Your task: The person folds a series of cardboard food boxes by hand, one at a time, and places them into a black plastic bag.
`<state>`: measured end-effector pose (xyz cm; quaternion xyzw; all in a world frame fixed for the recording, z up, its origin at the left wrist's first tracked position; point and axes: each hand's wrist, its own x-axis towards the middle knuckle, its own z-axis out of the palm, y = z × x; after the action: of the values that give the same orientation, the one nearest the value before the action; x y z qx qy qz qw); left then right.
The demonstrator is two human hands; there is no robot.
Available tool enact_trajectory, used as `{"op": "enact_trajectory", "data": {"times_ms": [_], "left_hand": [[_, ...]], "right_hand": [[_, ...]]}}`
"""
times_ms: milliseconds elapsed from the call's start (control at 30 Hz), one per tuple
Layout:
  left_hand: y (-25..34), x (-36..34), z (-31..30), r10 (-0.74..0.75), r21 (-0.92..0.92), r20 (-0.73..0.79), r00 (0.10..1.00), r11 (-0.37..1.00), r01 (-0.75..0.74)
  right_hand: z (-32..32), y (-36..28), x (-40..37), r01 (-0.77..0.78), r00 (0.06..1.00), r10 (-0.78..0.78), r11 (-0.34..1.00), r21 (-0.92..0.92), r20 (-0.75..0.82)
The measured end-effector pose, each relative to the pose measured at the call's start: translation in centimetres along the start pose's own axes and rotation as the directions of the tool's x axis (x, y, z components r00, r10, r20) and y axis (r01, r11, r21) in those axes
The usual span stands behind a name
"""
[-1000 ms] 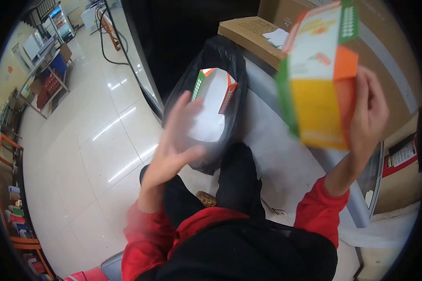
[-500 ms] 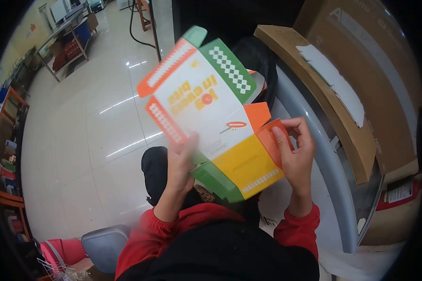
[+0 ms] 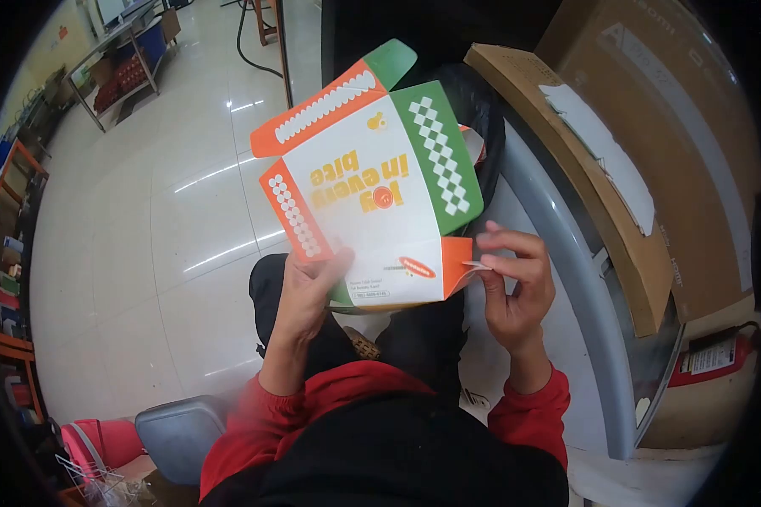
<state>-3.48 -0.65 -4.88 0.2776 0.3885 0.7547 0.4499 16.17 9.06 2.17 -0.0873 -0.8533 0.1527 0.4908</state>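
Over my lap is a partly folded food carton (image 3: 364, 203), its white printed panel facing me and its lettering upside down. Orange and green flaps with white patterns stick out at its sides and top. My left hand (image 3: 306, 296) grips the lower left edge, thumb on the white panel and fingers behind. At the lower right corner, my right hand (image 3: 517, 287) pinches an orange side flap (image 3: 458, 264) between thumb and fingers. A thin strip of yellow shows along the carton's bottom edge; the rest of that panel is hidden.
Right of my lap runs a curved grey edge (image 3: 566, 270), with a brown cardboard box (image 3: 600, 177) and a white sheet (image 3: 604, 152) beyond. A black plastic bag (image 3: 480, 101) is behind the carton. A grey seat (image 3: 177, 427) and pink bag (image 3: 101, 444) are at lower left.
The yellow panel has folded back, out of sight under the white one. The carton has turned slightly clockwise. My right hand has moved down and left with the orange flap, which now bends away.
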Motion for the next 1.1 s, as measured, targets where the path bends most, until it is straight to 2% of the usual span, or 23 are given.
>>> {"op": "enact_trajectory", "data": {"times_ms": [67,167,267,300,367,433,500,533,567,600,633,667,700,733,767,833,967,1000,1033,1100], "left_hand": [[0.4,-0.1,-0.2,0.01,0.019,0.018,1.0,1.0,-0.011],[0.6,-0.3,-0.4,0.042,0.055,0.036,0.998,0.998,-0.044],[0.6,-0.5,-0.5,0.085,0.095,0.055,0.995,0.991,-0.09],[0.6,-0.6,-0.5,0.086,0.108,0.055,0.995,0.99,-0.092],[0.8,-0.7,-0.5,0.057,0.118,0.078,0.995,0.991,-0.066],[1.3,-0.7,-0.6,-0.007,0.114,0.128,0.992,0.993,-0.007],[2.5,-0.7,-0.9,-0.122,0.099,0.218,0.968,0.99,0.103],[2.9,-0.7,-1.0,-0.173,0.094,0.262,0.949,0.984,0.153],[2.9,-0.8,-0.8,-0.162,0.057,0.24,0.957,0.987,0.153],[2.9,-0.9,-0.4,-0.151,0.021,0.217,0.965,0.989,0.15],[2.9,-0.9,-0.2,-0.141,-0.012,0.192,0.971,0.989,0.146],[2.6,-0.9,-0.3,-0.115,0.005,0.162,0.98,0.993,0.116],[2.2,-0.6,-0.6,-0.084,0.023,0.131,0.988,0.996,0.082],[1.9,-0.5,-0.7,-0.049,0.04,0.1,0.994,0.998,0.046],[1.8,-0.5,-0.1,0.018,0.034,0.025,1.0,0.999,-0.019],[1.7,-0.8,1.7,0.144,0.039,-0.118,0.983,0.989,-0.141],[2.0,-1.6,2.7,0.295,0.054,-0.193,0.936,0.956,-0.29],[1.8,-1.6,2.6,0.346,0.102,-0.238,0.908,0.938,-0.33],[1.5,-1.7,2.2,0.453,0.239,-0.228,0.862,0.884,-0.401],[0.9,-2.0,1.5,0.642,0.495,-0.159,0.75,0.709,-0.502]], "right_hand": [[0.8,-0.1,0.0,-0.012,0.998,0.015,0.998,0.065,-0.053],[1.2,0.0,-0.6,-0.023,0.999,0.029,0.988,0.153,-0.038],[0.4,-0.6,-0.9,-0.158,0.982,0.155,0.987,0.024,0.11],[0.1,-0.5,-1.0,-0.314,0.943,0.283,0.93,0.189,0.173],[-0.5,-0.2,-1.2,-0.589,0.808,0.471,0.668,0.455,0.354],[-1.0,-0.4,0.1,-0.661,0.737,0.52,0.424,0.619,0.431],[-1.2,0.5,0.6,-0.666,0.69,0.574,0.263,0.698,0.441],[-1.0,1.7,0.1,-0.652,0.678,0.611,0.246,0.717,0.408],[-0.9,2.5,0.0,-0.638,0.664,0.646,0.228,0.735,0.376],[-0.2,2.3,0.8,-0.653,0.686,0.703,0.48,0.586,0.188],[0.3,2.4,0.7,-0.551,0.797,0.603,0.742,0.381,-0.023],[0.9,2.6,0.3,-0.412,0.885,0.426,0.905,0.11,-0.188],[1.5,2.7,0.1,-0.251,0.939,0.191,0.948,-0.193,-0.285],[2.3,1.6,-0.4,-0.198,0.935,0.182,0.98,-0.021,-0.303],[2.9,0.1,-0.4,-0.147,0.975,0.13,0.985,-0.086,-0.182],[3.7,-2.6,0.1,-0.027,0.997,0.042,0.98,-0.199,0.071],[5.2,-2.4,-0.1,0.083,0.992,-0.06,0.973,-0.214,0.114],[5.2,-2.5,0.1,0.109,0.99,-0.087,0.971,-0.213,0.107],[5.3,-2.6,0.3,0.134,0.988,-0.115,0.969,-0.21,0.099],[5.4,-2.6,0.6,0.116,0.992,-0.111,0.986,-0.115,0.054]]}}
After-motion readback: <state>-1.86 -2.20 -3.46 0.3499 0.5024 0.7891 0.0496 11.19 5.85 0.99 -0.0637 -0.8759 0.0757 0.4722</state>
